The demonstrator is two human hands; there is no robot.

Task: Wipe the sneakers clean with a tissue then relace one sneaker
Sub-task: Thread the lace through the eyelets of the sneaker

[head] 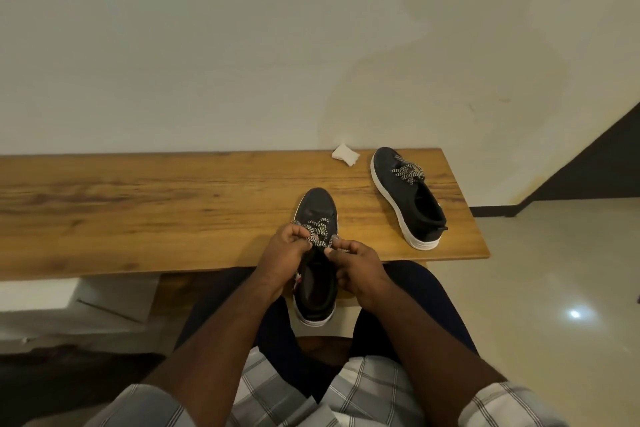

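Note:
A dark sneaker [317,208] with a white sole sits at the front edge of the wooden table [156,204], its heel hanging over toward my lap. Its black-and-white patterned lace [317,229] crosses the eyelets. My left hand [284,255] pinches the lace on the left side of the shoe. My right hand [360,270] pinches the lace on the right side. A second dark sneaker [408,198] lies at the table's right end, laced, toe pointing away. A folded white tissue [345,153] rests near the table's back edge by the wall.
The wall stands right behind the table. A tiled floor [554,288] opens to the right of the table's end. A white box-like shape [69,302] sits under the table on the left. My knees are below the table's front edge.

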